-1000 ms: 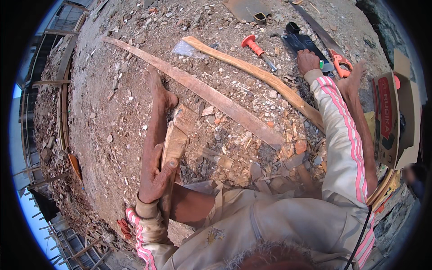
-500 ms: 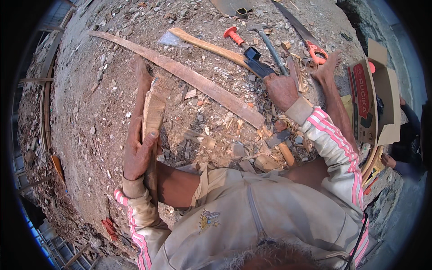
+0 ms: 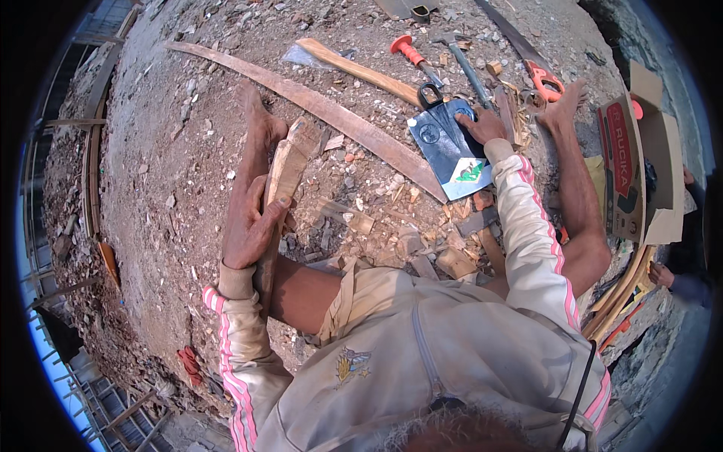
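My left hand point(image 3: 252, 224) is closed around a roughly shaped piece of wood point(image 3: 290, 160), which slants upright along my left leg. At the upper right, my right hand point(image 3: 484, 126) grips a dark blue hoe head point(image 3: 450, 143) by its right side, fingers on the face of the blade. The blade's broad face, with a green and white sticker, shows toward me, and its black ring is at the top. A curved wooden handle point(image 3: 361, 71) lies on the ground behind it; its near end is hidden by the hoe head.
A long flat plank point(image 3: 316, 113) crosses the rubble. Beyond my right hand lie a chisel with an orange grip point(image 3: 407, 50), a hammer point(image 3: 468, 68) and a handsaw point(image 3: 544, 80). A cardboard box point(image 3: 625, 166) stands at the right; another person's hand point(image 3: 661, 275) is near it. Wood offcuts point(image 3: 454, 264) lie between my legs.
My right hand has turned the hoe head from edge-on to face toward me. My left hand keeps hold of the wood. The whole view has shifted slightly.
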Tool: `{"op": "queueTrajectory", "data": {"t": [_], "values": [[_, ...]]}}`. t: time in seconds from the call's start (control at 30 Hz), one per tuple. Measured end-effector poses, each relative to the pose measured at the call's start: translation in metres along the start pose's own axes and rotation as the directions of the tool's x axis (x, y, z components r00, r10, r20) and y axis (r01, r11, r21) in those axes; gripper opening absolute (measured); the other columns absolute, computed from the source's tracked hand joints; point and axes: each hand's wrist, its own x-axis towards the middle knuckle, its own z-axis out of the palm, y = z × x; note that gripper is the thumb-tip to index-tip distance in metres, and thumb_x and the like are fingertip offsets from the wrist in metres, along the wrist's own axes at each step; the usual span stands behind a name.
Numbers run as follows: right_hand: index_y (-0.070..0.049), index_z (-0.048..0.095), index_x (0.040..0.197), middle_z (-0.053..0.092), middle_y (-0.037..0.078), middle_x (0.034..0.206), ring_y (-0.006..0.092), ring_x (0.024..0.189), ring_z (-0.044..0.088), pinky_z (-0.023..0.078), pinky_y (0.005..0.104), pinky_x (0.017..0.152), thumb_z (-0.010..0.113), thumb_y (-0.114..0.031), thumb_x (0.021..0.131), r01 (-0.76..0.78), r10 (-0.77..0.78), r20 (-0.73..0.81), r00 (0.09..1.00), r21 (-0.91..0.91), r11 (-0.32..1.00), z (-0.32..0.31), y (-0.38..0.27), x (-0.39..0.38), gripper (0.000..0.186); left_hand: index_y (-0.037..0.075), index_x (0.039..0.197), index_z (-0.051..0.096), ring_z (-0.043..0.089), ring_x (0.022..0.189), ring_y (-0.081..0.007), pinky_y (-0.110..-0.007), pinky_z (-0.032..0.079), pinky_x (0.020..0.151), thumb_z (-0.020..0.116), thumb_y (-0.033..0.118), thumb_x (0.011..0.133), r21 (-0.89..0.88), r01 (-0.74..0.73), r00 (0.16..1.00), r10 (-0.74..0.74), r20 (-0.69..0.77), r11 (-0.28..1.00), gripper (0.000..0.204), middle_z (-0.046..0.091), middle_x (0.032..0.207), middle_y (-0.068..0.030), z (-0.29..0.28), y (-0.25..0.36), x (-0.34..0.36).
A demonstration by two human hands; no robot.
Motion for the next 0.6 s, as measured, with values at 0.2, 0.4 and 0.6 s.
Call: {"op": "queueTrajectory", "data": {"t": [0.2,0.4,0.6], "values": [[-0.003,0.073,0.105,0.073,0.010,0.097,0.0203,0.085,0.066,0.050,0.0370,0.080,0.080,-0.040,0.082,0.204,-0.202,-0.054,0.978,0.460,0.864,0.006,0.024,0.026,0.044,0.000,0.120,0.057,0.062,0.066,-0.0141,-0.027,0.051,0.060,0.064,0.033,0.098,-0.157,0.069,0.989,-0.047,0.140,0.985,0.040,0.063,0.092,-0.0064,-0.005,0.003,0.005],[-0.002,0.067,0.111,0.068,0.016,0.093,0.0307,0.085,0.064,0.050,0.0399,0.082,0.075,-0.028,0.086,0.339,-0.316,-0.157,0.936,0.645,0.685,-0.049,-0.028,-0.057,0.037,-0.001,0.136,0.050,0.062,0.069,-0.0151,-0.027,0.050,0.060,0.066,0.035,0.094,-0.333,0.056,0.987,-0.003,0.158,0.941,0.057,0.060,0.093,-0.0077,-0.006,0.025,-0.011],[-0.003,0.070,0.109,0.070,0.023,0.099,0.0381,0.094,0.068,0.051,0.0429,0.084,0.070,-0.033,0.084,0.321,-0.292,-0.137,0.947,0.497,0.807,-0.033,-0.029,-0.076,0.039,0.000,0.141,0.047,0.064,0.073,-0.0199,-0.029,0.054,0.060,0.066,0.036,0.094,-0.385,-0.010,0.983,0.079,0.165,0.923,0.062,0.064,0.094,-0.0154,-0.011,0.045,-0.009]]}}
